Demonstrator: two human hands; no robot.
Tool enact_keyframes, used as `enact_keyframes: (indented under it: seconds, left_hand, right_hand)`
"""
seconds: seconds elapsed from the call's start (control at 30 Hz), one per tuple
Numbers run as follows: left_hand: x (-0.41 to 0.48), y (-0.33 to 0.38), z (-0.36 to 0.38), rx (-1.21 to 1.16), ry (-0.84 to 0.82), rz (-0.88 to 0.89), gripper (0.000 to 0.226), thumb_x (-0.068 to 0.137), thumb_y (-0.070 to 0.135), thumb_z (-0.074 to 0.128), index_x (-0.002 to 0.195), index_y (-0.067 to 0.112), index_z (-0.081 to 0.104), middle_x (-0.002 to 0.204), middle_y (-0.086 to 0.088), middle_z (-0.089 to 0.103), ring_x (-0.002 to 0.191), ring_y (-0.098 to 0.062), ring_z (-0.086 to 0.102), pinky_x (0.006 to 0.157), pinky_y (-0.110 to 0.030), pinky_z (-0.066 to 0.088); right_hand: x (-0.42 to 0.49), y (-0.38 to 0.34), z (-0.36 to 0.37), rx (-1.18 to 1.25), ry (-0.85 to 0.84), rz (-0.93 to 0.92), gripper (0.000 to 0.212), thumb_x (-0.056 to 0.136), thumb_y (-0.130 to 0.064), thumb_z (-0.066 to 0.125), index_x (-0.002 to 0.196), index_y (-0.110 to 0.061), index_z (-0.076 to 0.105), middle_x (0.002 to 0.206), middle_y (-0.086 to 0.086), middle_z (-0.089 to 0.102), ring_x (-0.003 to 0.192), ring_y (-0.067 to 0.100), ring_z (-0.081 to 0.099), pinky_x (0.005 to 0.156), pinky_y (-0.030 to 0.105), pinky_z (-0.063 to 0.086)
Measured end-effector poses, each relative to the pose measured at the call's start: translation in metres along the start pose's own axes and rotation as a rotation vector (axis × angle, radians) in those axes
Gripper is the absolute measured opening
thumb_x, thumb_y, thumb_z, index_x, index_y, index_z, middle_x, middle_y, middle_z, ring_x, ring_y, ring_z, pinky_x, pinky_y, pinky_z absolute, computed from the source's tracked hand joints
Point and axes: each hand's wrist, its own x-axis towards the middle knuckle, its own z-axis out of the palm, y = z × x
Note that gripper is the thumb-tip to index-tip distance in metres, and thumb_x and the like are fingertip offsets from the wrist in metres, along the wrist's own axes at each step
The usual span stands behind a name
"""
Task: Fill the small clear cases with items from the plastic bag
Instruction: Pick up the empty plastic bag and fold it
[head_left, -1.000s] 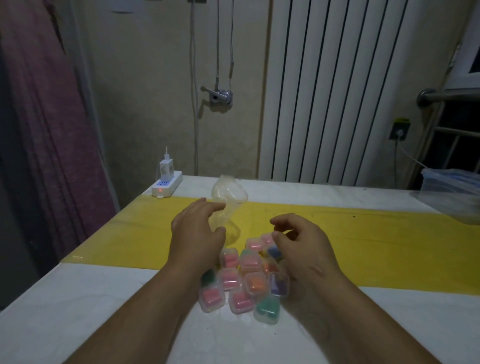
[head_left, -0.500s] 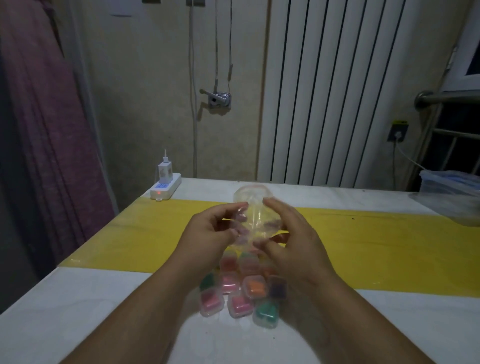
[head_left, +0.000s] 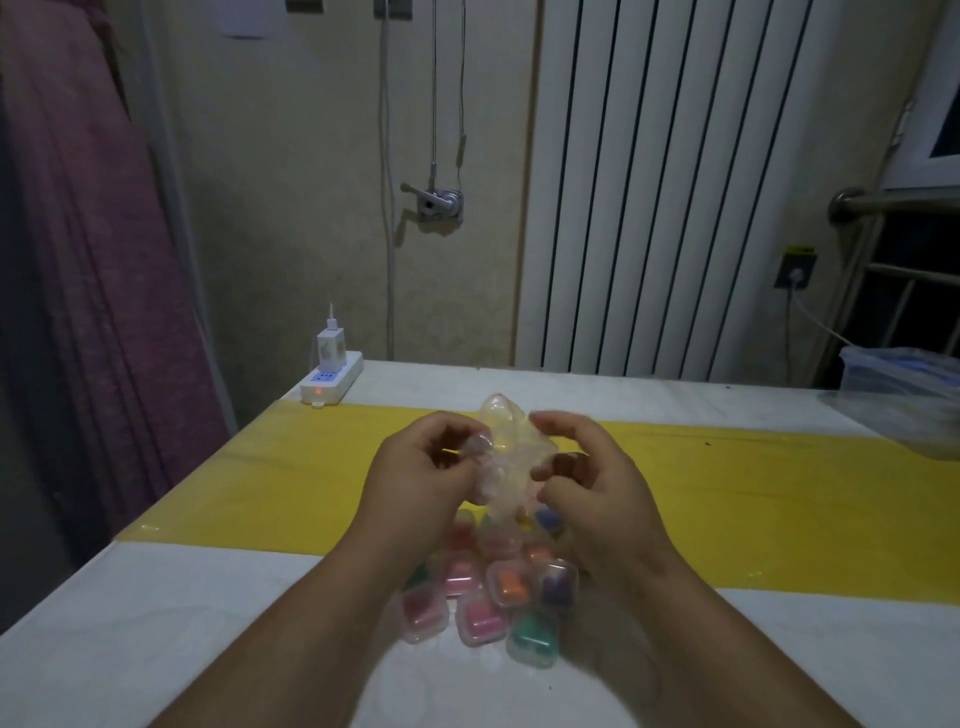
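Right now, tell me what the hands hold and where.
Both hands hold the clear plastic bag: the left hand pinches its left side, the right hand its right side.

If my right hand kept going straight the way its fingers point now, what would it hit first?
The right hand has its fingers curled leftward onto the clear plastic bag it already holds. Beyond the bag, the left hand on the other side looks next in line, though depth is hard to judge.
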Motion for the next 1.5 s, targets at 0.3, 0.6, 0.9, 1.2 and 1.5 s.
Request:
enact_keyframes:
  seconds: [0.3,0.6,0.9,1.2,1.5]
  left_hand:
    - [-0.003,0.000,0.005,-0.076,-0.060,0.001,0.023,0.082,-0.004,0.070,0.091,0.011,0.055,0.076,0.001,0.062,0.060,-0.018,0.063,0.060,-0.034,0.056]
    - [-0.005,0.000,0.004,-0.173,-0.217,-0.031,0.012,0.080,-0.004,0.070,0.089,0.000,0.063,0.082,-0.010,0.069,0.070,-0.021,0.066,0.066,-0.034,0.056]
    - [-0.003,0.001,0.006,-0.212,-0.084,-0.106,0.018,0.080,-0.012,0.068,0.081,0.001,0.058,0.063,-0.003,0.061,0.056,-0.020,0.064,0.065,-0.037,0.055]
    - [-0.002,-0.002,-0.001,-0.072,-0.085,-0.053,0.006,0.084,0.005,0.072,0.083,0.010,0.075,0.076,0.000,0.071,0.067,-0.013,0.060,0.056,-0.023,0.050]
    - [-0.004,-0.002,0.004,-0.047,-0.129,-0.011,0.027,0.075,-0.013,0.073,0.086,0.011,0.072,0.094,-0.004,0.075,0.090,-0.022,0.071,0.077,-0.030,0.060]
  right_hand:
    - [-0.004,0.004,0.009,-0.258,0.026,-0.116,0.019,0.082,-0.021,0.076,0.081,-0.039,0.072,0.078,-0.021,0.071,0.075,-0.001,0.065,0.068,0.018,0.049]
    - [0.000,0.000,0.005,-0.101,0.178,-0.013,0.025,0.082,-0.004,0.069,0.080,-0.028,0.064,0.078,-0.007,0.070,0.072,0.013,0.066,0.063,0.033,0.056]
    - [-0.004,0.004,0.011,-0.156,0.148,-0.049,0.010,0.081,-0.023,0.069,0.085,-0.032,0.068,0.085,-0.006,0.070,0.077,0.013,0.067,0.066,0.031,0.054]
    - [-0.007,0.005,0.011,-0.156,0.117,-0.033,0.011,0.081,-0.017,0.078,0.079,-0.026,0.072,0.075,-0.009,0.072,0.074,0.010,0.069,0.070,0.031,0.058]
    - [-0.005,0.010,0.013,0.085,0.122,0.095,0.015,0.079,-0.006,0.075,0.076,-0.021,0.073,0.073,0.004,0.072,0.071,0.021,0.065,0.070,0.044,0.055]
